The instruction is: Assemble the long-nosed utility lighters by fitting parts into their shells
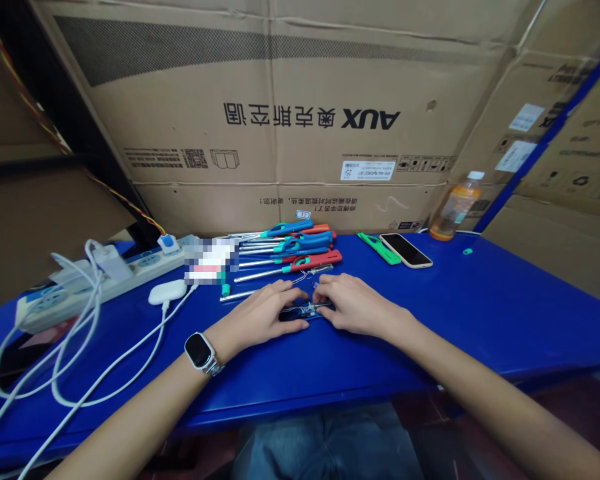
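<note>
Both hands meet over an opened blue utility lighter [307, 311] lying on the table, its inner parts and thin wires partly showing. My left hand [265, 312], with a watch [199, 350] on its wrist, closes thumb and fingers on the lighter's left part. A metal lighter tube [237, 296] points left from beneath it. My right hand [357, 305] pinches at the right part, its fingertips hiding what they grip. Just beyond the fingers lies a small clear-and-metal piece [321, 269] with a wire. A red lighter [313, 261] is behind that.
Several red and blue lighters [300, 241] lie in a row behind the hands. A green shell [380, 248], a phone [406, 250] and an orange drink bottle [455, 207] are at back right. A power strip [105, 280], white cables and a white charger [167, 291] occupy the left. Cardboard [290, 153] walls the back.
</note>
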Available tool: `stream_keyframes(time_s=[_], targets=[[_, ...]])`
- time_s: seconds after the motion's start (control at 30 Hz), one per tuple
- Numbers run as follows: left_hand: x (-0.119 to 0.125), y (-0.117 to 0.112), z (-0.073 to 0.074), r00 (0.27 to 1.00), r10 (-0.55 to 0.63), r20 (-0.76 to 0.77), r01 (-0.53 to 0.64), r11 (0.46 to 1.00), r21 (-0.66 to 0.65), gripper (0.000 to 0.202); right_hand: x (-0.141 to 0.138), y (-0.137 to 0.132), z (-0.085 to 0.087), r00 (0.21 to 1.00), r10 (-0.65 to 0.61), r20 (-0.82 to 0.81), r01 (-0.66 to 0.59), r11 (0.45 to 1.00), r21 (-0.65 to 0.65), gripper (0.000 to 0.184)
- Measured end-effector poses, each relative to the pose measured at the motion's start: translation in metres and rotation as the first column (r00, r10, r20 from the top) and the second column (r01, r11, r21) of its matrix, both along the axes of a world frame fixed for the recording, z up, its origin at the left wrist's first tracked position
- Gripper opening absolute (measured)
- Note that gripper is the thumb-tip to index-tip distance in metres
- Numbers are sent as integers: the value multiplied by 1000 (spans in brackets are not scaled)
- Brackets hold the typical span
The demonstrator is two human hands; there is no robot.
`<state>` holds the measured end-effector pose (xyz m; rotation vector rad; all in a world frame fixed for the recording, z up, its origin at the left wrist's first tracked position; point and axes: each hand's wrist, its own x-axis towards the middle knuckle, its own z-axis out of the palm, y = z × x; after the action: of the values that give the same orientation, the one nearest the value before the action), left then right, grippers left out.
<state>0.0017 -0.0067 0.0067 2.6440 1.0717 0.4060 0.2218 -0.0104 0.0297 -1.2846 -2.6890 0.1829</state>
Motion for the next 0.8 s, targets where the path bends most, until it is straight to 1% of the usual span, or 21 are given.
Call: stream_keyframes(time_s=[0.33,0.43,0.57,0.7,0.8], targets=[[0,2,-3,999,19,-29,-19,1000,-20,38,0,0,2,999,7,45,-8,1000,20,10],[0,0,-2,999,13,-35,-14,1000,-24,40,0,2,3,999,6,39,-6,1000,-3,8],[0,-2,0,999,5,-41,-4,1000,17,46,-1,6,3,1000,-12,18,13,998,-64,6],[-1,-1,0,995,-49,-83,54,997,62,44,0,6,0,1000,-7,0,7,999,-45,6],[-2,1,-2,996,-60,-61,64,996,61,46,2,4,-4,999,10,-49,-12,999,-49,7]])
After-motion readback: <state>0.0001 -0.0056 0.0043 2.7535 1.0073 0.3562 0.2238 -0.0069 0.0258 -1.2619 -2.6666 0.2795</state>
